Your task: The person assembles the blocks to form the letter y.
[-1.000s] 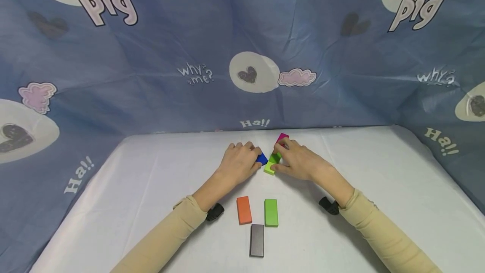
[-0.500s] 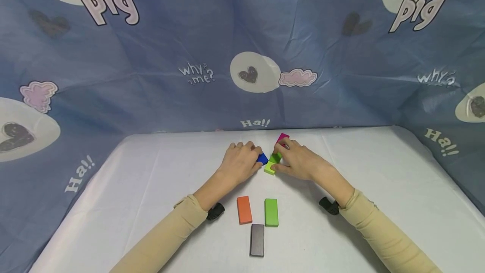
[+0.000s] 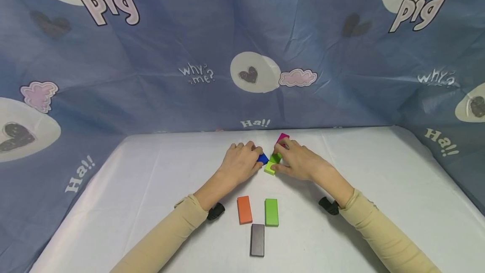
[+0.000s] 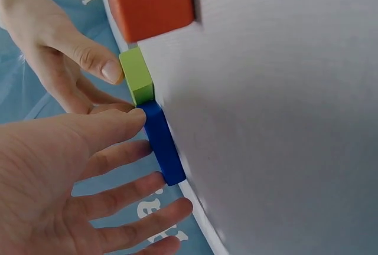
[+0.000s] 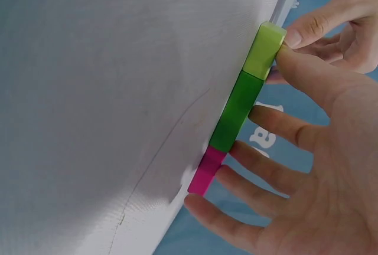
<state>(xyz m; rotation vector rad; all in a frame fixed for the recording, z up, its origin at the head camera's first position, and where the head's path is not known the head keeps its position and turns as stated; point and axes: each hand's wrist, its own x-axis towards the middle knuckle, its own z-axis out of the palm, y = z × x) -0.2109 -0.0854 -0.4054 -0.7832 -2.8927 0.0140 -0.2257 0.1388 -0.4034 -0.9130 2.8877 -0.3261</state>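
Note:
In the head view, my left hand (image 3: 238, 162) grips a blue block (image 3: 263, 159), thumb at its near side and fingers bent over the far side. My right hand (image 3: 299, 161) spans a slanted row: a lime block (image 3: 270, 168) nearest me, a dark green block (image 5: 237, 110), then a magenta block (image 3: 282, 137). Its thumb presses the lime block and its index finger reaches the dark green one. Seen from the left wrist, the blue block (image 4: 165, 146) meets the lime block (image 4: 137, 77) at one end. The right wrist view shows the row end to end.
Nearer on the white-covered table (image 3: 170, 239) lie an orange block (image 3: 244, 210), a bright green block (image 3: 271, 212) and a dark grey block (image 3: 257, 240). A blue printed cloth (image 3: 170, 24) hangs behind the table's far edge. A black wrist device (image 3: 216, 212) sits under each forearm.
The left hand and its blue block shift very slightly to the right, toward the lime block. The right hand and the other blocks stay put.

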